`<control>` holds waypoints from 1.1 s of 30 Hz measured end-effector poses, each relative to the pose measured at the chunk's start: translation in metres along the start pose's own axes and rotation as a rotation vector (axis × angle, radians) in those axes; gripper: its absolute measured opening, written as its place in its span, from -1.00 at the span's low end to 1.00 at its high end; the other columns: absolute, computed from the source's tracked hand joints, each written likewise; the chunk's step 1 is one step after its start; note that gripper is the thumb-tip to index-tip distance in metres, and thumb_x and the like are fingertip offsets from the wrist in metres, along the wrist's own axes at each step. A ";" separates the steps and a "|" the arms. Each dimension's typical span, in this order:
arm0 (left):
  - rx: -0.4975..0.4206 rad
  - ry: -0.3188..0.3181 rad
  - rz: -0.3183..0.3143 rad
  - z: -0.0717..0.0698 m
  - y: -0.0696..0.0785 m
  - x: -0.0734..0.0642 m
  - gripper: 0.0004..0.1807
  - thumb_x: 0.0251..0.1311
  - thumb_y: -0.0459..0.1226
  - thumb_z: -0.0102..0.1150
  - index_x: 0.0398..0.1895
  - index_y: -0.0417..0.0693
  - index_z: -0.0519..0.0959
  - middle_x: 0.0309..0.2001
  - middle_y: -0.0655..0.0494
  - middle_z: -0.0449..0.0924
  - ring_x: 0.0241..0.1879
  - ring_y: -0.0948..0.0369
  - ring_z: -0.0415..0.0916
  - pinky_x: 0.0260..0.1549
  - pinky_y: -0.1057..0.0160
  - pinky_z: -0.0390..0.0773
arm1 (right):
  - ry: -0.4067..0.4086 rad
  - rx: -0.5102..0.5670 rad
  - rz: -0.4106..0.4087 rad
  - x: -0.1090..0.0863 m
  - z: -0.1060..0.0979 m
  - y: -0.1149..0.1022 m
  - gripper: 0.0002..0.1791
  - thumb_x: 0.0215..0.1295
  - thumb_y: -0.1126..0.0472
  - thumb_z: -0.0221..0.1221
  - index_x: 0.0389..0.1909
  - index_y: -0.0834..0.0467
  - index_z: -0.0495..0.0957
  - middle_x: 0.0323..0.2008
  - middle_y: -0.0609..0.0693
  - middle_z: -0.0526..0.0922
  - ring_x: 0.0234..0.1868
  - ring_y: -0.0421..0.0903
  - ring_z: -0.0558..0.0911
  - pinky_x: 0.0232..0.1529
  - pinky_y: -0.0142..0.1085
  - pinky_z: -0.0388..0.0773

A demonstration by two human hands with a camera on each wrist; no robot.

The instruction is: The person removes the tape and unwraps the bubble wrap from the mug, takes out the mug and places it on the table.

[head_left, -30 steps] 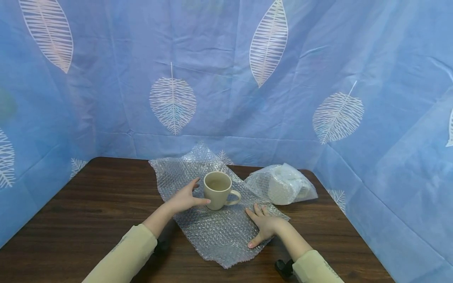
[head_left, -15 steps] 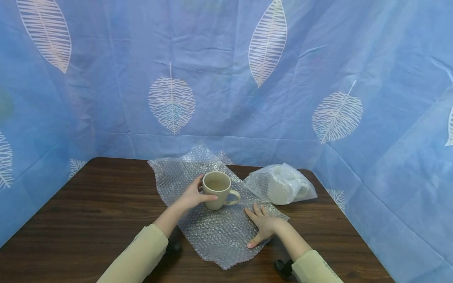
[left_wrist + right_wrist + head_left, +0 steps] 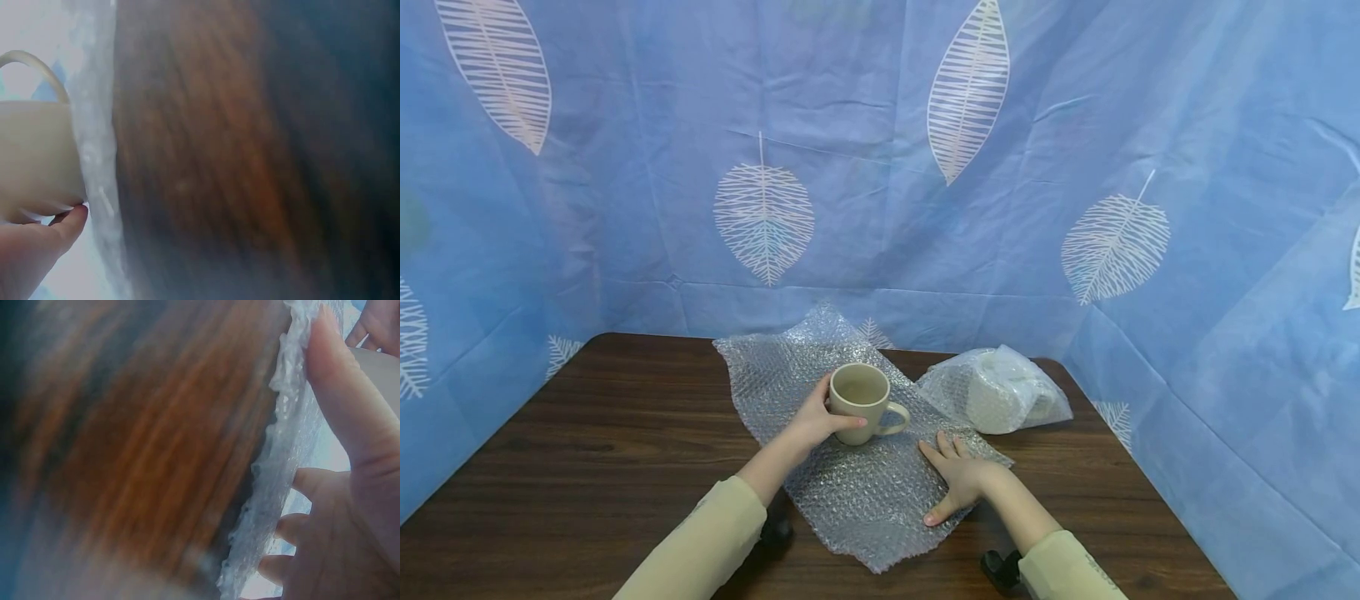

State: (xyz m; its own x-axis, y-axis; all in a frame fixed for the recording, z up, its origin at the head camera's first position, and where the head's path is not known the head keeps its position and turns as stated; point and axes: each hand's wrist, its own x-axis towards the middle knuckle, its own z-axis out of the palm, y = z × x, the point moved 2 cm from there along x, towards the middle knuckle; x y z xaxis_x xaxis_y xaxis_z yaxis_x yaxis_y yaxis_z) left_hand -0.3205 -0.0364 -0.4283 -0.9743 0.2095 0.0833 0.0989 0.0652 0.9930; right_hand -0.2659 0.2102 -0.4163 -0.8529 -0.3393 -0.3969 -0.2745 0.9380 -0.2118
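Dark table (image 3: 625, 433): left hand (image 3: 808, 422) is gripping mug (image 3: 856, 415), handle (image 3: 907, 417) pointing rightward; right hand (image 3: 962, 479) is resting wide on bubble wrap (image 3: 865, 500).

- The left arm (image 3: 767, 475) is slanting forward and to the right.
- The left hand (image 3: 820, 421) is gripping, its thumb pointing to the right and its fingers curling farther ahead.
- The right arm (image 3: 1017, 502) is slanting forward and to the left.
- The right hand (image 3: 961, 477) is lying palm down, its fingers spreading and its thumb standing apart.
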 end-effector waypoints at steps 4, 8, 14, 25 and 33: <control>0.004 0.010 -0.002 0.002 -0.002 0.002 0.09 -0.09 -0.32 0.52 0.49 -0.04 0.03 0.33 -0.14 0.24 0.30 -0.18 0.17 0.15 -0.28 0.22 | -0.005 0.009 0.006 0.000 0.001 0.001 0.30 -0.20 -0.21 0.46 0.51 0.13 -0.05 0.47 0.32 -0.20 0.42 0.36 -0.19 0.19 0.40 -0.03; 0.014 0.019 -0.004 0.002 -0.003 0.003 0.09 -0.11 -0.31 0.53 0.49 -0.04 0.05 0.32 -0.14 0.25 0.29 -0.18 0.18 0.14 -0.28 0.24 | -0.007 0.014 0.012 0.001 0.001 0.003 0.31 -0.20 -0.23 0.46 0.52 0.12 -0.06 0.47 0.31 -0.21 0.43 0.35 -0.19 0.20 0.39 -0.04; 0.014 0.011 0.014 0.000 0.000 0.003 0.05 -0.12 -0.33 0.53 0.46 -0.05 0.12 0.30 -0.11 0.27 0.28 -0.17 0.20 0.12 -0.28 0.26 | -0.004 0.015 0.014 0.000 0.002 0.003 0.31 -0.21 -0.23 0.46 0.52 0.11 -0.07 0.47 0.30 -0.22 0.43 0.35 -0.20 0.19 0.41 -0.05; 0.027 0.011 0.013 -0.002 0.004 0.002 0.07 -0.15 -0.33 0.55 0.46 -0.08 0.12 0.31 -0.12 0.27 0.29 -0.18 0.18 0.14 -0.28 0.24 | -0.001 0.011 0.011 0.001 0.002 0.003 0.32 -0.21 -0.24 0.45 0.52 0.11 -0.07 0.47 0.30 -0.22 0.43 0.34 -0.20 0.18 0.42 -0.07; 0.036 0.018 0.018 -0.003 0.005 0.001 0.07 -0.16 -0.34 0.56 0.45 -0.08 0.13 0.30 -0.11 0.28 0.28 -0.16 0.20 0.14 -0.27 0.25 | -0.010 0.028 0.012 0.001 0.002 0.003 0.31 -0.19 -0.24 0.44 0.52 0.10 -0.08 0.48 0.29 -0.24 0.43 0.34 -0.22 0.17 0.42 -0.05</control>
State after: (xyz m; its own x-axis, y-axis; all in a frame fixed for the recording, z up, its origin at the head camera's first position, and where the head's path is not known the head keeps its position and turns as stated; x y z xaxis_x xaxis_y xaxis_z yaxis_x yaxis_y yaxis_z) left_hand -0.3217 -0.0390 -0.4226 -0.9757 0.1935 0.1025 0.1230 0.0971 0.9876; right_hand -0.2667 0.2123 -0.4188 -0.8514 -0.3289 -0.4086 -0.2516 0.9396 -0.2321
